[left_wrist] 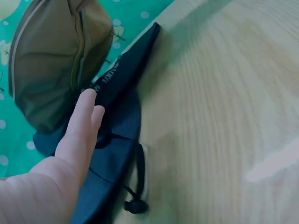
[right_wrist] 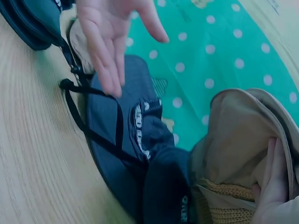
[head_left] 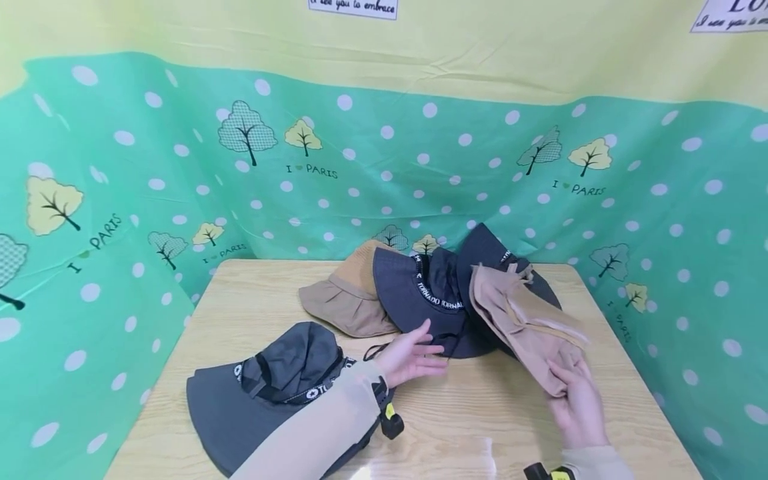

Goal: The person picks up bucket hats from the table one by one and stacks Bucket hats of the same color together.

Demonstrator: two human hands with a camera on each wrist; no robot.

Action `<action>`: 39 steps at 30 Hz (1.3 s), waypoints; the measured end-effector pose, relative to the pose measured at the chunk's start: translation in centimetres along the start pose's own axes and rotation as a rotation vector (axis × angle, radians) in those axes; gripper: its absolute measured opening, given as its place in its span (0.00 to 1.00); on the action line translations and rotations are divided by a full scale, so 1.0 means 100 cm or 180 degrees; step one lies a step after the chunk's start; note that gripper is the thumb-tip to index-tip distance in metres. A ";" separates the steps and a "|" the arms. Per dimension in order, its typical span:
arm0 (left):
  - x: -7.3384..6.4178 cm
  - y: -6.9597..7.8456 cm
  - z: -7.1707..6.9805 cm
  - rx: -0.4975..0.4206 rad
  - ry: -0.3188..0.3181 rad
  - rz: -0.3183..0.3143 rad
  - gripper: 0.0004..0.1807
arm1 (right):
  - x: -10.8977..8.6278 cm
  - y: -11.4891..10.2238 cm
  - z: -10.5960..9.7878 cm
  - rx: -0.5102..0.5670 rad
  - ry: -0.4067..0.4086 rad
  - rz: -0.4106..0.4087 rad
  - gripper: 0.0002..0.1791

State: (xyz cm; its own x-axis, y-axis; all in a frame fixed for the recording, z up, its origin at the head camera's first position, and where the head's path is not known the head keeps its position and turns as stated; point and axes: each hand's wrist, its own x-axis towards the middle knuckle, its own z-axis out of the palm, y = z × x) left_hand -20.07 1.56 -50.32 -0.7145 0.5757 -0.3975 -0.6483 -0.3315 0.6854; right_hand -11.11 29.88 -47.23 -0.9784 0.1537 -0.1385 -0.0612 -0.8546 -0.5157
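My right hand point(head_left: 577, 403) grips the brim of a tan sun hat point(head_left: 519, 320) at the right side of the table, thumb on one face and fingers on the other. The hat is raised and tilted, overlapping a dark navy hat point(head_left: 480, 250) behind it. In the right wrist view, woven mesh point(right_wrist: 229, 192) shows on the tan hat. My left hand point(head_left: 411, 357) is held out with fingers extended and holds nothing, in front of a navy hat with white lettering point(head_left: 393, 283). Under my left forearm lies a dark grey hat point(head_left: 225, 407), partly hidden by the sleeve.
Another tan hat with a mesh crown point(head_left: 342, 310) lies at the back left, partly under the lettered navy hat. A black cord with a toggle point(left_wrist: 135, 205) hangs off a navy brim. Green dotted cloth point(head_left: 384, 160) walls in the wooden table point(head_left: 468, 407) at the back and sides.
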 end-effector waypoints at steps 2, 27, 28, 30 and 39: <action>0.005 0.005 0.002 -0.0093 -0.0042 0.0013 0.50 | 0.000 0.002 0.005 -0.0283 -0.0008 0.0095 0.48; 0.012 0.055 -0.005 -0.0416 0.0189 0.0363 0.15 | -0.010 0.006 0.026 -0.1356 -0.1308 0.0661 0.22; 0.012 0.055 -0.006 -0.0396 0.0214 0.0368 0.14 | -0.010 0.005 0.026 -0.1392 -0.1330 0.0674 0.22; 0.011 0.057 -0.006 -0.0322 0.0238 0.0381 0.13 | -0.011 0.002 0.026 -0.1484 -0.1364 0.0699 0.22; 0.005 0.062 -0.011 -0.0484 0.0215 0.0463 0.14 | -0.008 -0.020 0.024 -0.1736 -0.1615 0.0960 0.24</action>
State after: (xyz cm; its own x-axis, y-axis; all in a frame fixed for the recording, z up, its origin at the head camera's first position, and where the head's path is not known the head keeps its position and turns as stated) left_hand -24.75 -1.01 -47.01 -0.8161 0.4639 -0.3446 -0.5656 -0.5193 0.6406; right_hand -10.70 30.28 -44.02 -0.9159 -0.4015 -0.0042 0.1970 -0.4403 -0.8760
